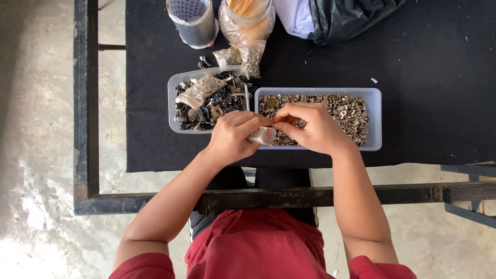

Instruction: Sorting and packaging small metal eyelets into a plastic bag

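My left hand (233, 137) pinches a small clear plastic bag (262, 136) at the near edge of a clear rectangular tray (374, 119) filled with several small silver metal fasteners (347, 111). My right hand (310, 126) is over that tray, fingers closed on the bag's top and touching the left hand's fingertips. What lies inside the bag is too small to tell.
A second clear tray (172, 103) to the left holds dark metal parts and a small bag. Behind stand a grey cup (192, 23), a clear jar (247, 20), small filled bags (243, 57) and a black plastic bag (346, 15). All rest on a black cloth (434, 77) over a metal frame (82, 103).
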